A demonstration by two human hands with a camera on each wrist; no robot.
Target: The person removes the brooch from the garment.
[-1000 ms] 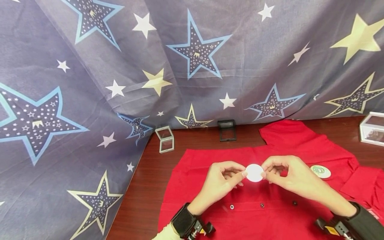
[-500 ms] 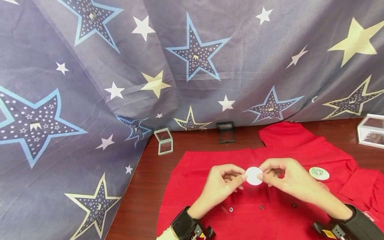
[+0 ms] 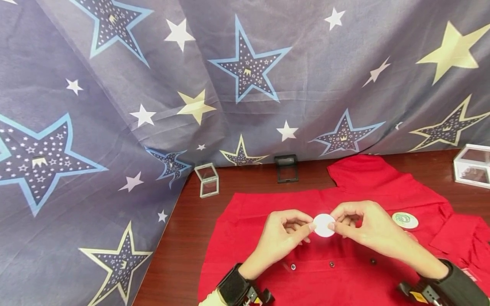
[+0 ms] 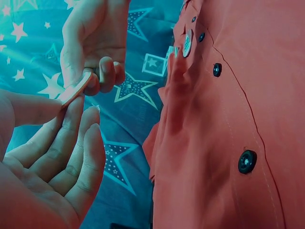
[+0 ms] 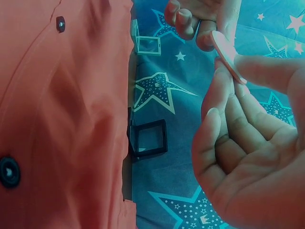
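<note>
Both hands hold a thin, flat, round white disc [image 3: 323, 225] in front of a red shirt [image 3: 264, 204] spread on the table. My left hand [image 3: 284, 231] pinches the disc's left edge between thumb and forefinger. The opposite edge is pinched by my right hand [image 3: 365, 223], its thumb over the near face. In the left wrist view the disc [image 4: 76, 90] appears nearly edge-on between the fingertips. Glare whitens its face in the head view. A round badge [image 3: 405, 220] with a green picture lies on the shirt, right of my right hand.
Buttons [image 3: 331, 264] run in a row along the shirt below my hands. An open pale-framed case [image 3: 209, 194] and a black-framed case [image 3: 286, 161] stand at the back of the brown table [image 3: 174, 242]. At far right is a white-edged clear box [image 3: 472, 182]. Star-patterned cloth [image 3: 245, 119] hangs behind.
Both hands keep hold of the disc and have come slightly lower in the head view, which itself has shifted a little. Glare on the disc has weakened somewhat.
</note>
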